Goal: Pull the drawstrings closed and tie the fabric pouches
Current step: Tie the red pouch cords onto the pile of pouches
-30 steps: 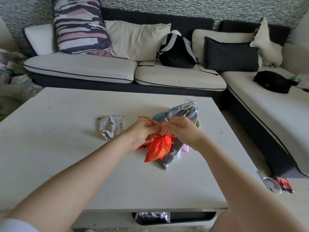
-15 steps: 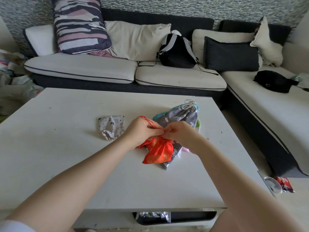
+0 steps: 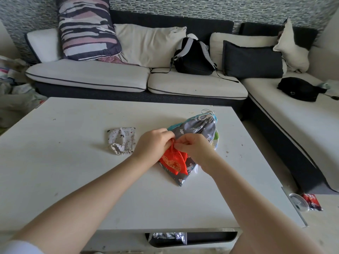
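A small red pouch (image 3: 173, 162) with gold print lies on top of a grey patterned pouch (image 3: 197, 130) on the white table (image 3: 73, 171). My left hand (image 3: 153, 143) and my right hand (image 3: 194, 147) meet at the red pouch's gathered neck, fingers pinched on its red drawstring. The knot area is hidden between my fingers. The grey pouch's white cords (image 3: 208, 114) are bunched at its far end, and teal and green fabric shows under it. A white printed pouch (image 3: 122, 142) lies apart to the left, its mouth facing me.
A sofa (image 3: 110, 76) with cushions runs behind and along the right of the table. On it sit a black backpack (image 3: 192, 57) and a black bag (image 3: 300, 88). A plastic lid and red packet (image 3: 310, 201) lie on the floor at right.
Both hands have shifted slightly away from me while working the red cord. The loose red loop above my left hand is no longer visible, and the pouch has swung a little.
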A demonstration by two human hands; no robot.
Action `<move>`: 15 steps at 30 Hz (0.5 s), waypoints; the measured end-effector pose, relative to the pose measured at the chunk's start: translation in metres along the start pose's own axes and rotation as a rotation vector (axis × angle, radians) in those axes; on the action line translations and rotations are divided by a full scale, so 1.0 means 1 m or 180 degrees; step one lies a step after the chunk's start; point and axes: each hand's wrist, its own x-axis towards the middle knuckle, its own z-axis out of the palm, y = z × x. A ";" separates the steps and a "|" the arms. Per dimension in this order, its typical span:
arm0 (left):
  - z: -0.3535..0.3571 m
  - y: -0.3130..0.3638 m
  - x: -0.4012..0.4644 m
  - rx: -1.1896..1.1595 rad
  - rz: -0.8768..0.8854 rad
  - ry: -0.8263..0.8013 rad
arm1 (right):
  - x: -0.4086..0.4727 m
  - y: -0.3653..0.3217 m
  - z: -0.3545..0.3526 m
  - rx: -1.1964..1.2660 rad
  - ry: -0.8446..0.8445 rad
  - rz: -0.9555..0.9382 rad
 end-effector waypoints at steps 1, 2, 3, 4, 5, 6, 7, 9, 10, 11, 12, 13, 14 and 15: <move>0.000 0.000 0.000 -0.0148 -0.0047 0.0118 | -0.001 -0.001 -0.001 0.0146 0.0001 0.0015; -0.001 0.000 0.000 -0.0290 -0.0102 0.0227 | -0.001 -0.002 -0.002 0.0405 -0.0034 0.0081; -0.001 -0.001 0.000 -0.0442 -0.0175 0.0320 | -0.001 -0.002 -0.003 0.0780 -0.0108 0.0172; -0.001 -0.001 0.001 -0.0597 -0.0264 0.0391 | -0.001 -0.002 -0.004 0.1217 -0.0201 0.0279; -0.002 -0.001 0.001 -0.0743 -0.0349 0.0438 | 0.000 -0.001 -0.004 0.1610 -0.0296 0.0372; -0.002 -0.001 0.002 -0.0873 -0.0419 0.0466 | 0.001 0.000 -0.005 0.1868 -0.0382 0.0447; -0.002 -0.001 0.002 -0.0982 -0.0467 0.0484 | 0.002 0.002 -0.005 0.1996 -0.0467 0.0504; -0.001 0.000 0.001 -0.1101 -0.0511 0.0517 | 0.003 0.005 -0.004 0.2070 -0.0675 0.0601; -0.001 0.001 0.000 -0.1107 -0.0517 0.0556 | 0.004 0.006 -0.004 0.2103 -0.0765 0.0634; -0.001 0.001 0.000 -0.1082 -0.0516 0.0601 | 0.005 0.006 -0.004 0.2132 -0.0813 0.0658; 0.000 0.000 0.000 -0.1032 -0.0502 0.0638 | 0.005 0.006 -0.003 0.2131 -0.0809 0.0663; 0.000 0.000 0.001 -0.0975 -0.0475 0.0657 | 0.007 0.005 -0.002 0.2072 -0.0741 0.0633; -0.001 -0.001 0.002 -0.0936 -0.0448 0.0666 | 0.007 0.004 -0.001 0.1994 -0.0639 0.0574; -0.001 -0.001 0.002 -0.0937 -0.0428 0.0665 | 0.009 0.004 0.000 0.1923 -0.0522 0.0497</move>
